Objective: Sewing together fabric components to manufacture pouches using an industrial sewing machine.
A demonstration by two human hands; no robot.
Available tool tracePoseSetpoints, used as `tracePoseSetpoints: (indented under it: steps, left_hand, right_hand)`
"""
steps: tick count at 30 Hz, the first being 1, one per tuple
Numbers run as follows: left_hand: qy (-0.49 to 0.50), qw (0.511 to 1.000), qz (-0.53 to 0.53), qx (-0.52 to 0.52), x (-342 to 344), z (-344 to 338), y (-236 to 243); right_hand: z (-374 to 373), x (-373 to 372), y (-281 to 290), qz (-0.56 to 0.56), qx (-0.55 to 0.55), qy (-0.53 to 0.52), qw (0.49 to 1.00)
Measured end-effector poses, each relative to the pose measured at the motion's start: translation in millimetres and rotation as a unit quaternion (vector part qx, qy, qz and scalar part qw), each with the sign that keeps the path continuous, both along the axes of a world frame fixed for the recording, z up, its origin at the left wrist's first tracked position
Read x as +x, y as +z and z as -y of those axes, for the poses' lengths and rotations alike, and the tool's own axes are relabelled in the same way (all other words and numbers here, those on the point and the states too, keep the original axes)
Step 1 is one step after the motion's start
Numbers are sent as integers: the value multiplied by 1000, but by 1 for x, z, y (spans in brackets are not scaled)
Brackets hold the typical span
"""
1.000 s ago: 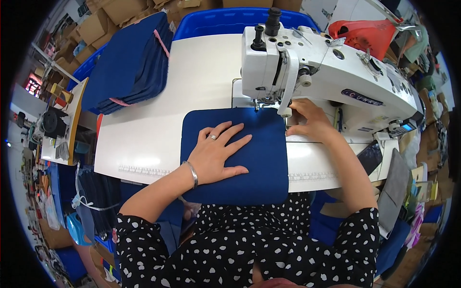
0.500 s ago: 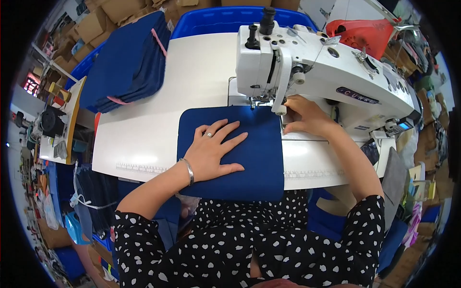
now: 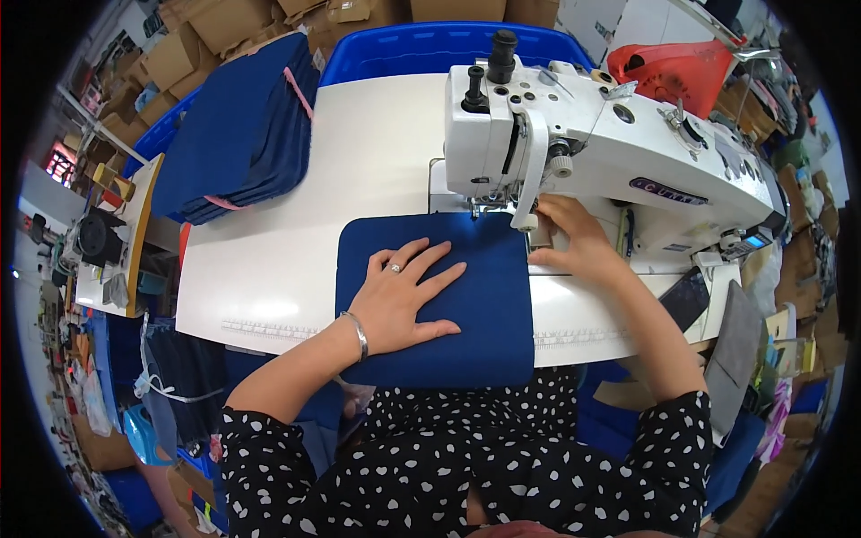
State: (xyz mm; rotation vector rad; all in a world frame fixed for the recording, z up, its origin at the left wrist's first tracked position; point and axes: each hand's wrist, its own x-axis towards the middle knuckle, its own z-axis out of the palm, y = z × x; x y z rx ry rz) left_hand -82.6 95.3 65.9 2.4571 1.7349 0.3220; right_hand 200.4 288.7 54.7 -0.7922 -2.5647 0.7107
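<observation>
A dark blue fabric panel with rounded corners lies on the white sewing table, its far edge at the needle area of a white sewing machine. My left hand rests flat on the panel with fingers spread; a ring and a bracelet show on it. Just right of the needle and presser foot, my right hand has its thumb and fingers apart, the thumb beside the panel's right edge. Its fingertips are partly hidden by the machine's lever. A small light lights the cloth under the needle.
A stack of blue panels with pink strips lies at the far left of the table. Behind stands a blue bin. A red bag hangs beyond the machine. A dark phone-like slab lies by my right forearm.
The whole scene sits slightly lower in the picture. My right forearm has shifted a little left, baring more of the dark slab. Both hands keep nearly the same places by the panel.
</observation>
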Motion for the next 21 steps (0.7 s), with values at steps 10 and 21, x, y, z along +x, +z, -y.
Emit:
tracePoseSetpoints:
  steps: [10,21]
  left_hand:
    - [-1,1000,2,-9,-2,1,0]
    - [-1,1000,1,-2,0,0,1]
  right_hand:
    - [18,-9,1,-12,99,-17,995]
    - [11,-5,1,2,100,9,995]
